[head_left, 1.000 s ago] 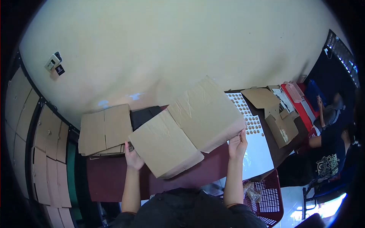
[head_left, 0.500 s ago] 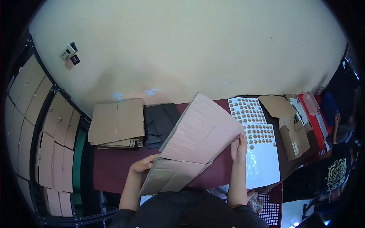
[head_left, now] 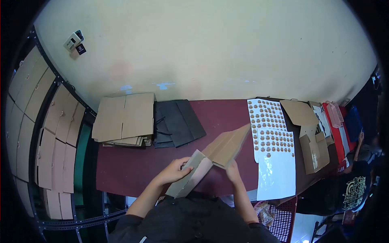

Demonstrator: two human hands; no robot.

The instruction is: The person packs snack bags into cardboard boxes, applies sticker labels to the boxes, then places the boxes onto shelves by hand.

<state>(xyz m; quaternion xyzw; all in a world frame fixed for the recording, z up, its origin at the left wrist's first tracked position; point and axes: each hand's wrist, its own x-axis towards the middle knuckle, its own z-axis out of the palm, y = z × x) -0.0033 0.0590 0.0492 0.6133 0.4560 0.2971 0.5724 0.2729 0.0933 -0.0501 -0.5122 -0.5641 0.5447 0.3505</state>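
Note:
A partly unfolded cardboard box (head_left: 198,172) is held over the maroon table (head_left: 133,170), close to the person's body. My left hand (head_left: 175,171) grips its left side, fingers over the top edge. At the lower edge of its raised right flap, my right hand (head_left: 233,171) is closed on the cardboard. Flat folded boxes (head_left: 125,115) lie stacked at the table's back left. Beside them are black folded bags (head_left: 178,123). Sheets of round stickers (head_left: 271,141) lie to the right of my right hand.
An open cardboard box (head_left: 314,152) and a red tray (head_left: 342,133) are at the right. A red basket (head_left: 289,214) stands below the table edge. Another person (head_left: 348,186) is at the far right. Shelves of boxes (head_left: 52,158) line the left.
The cardboard went from a broad, flattened shape to a narrower folded form, lower and nearer the body. My left hand moved right, my right hand moved left and down.

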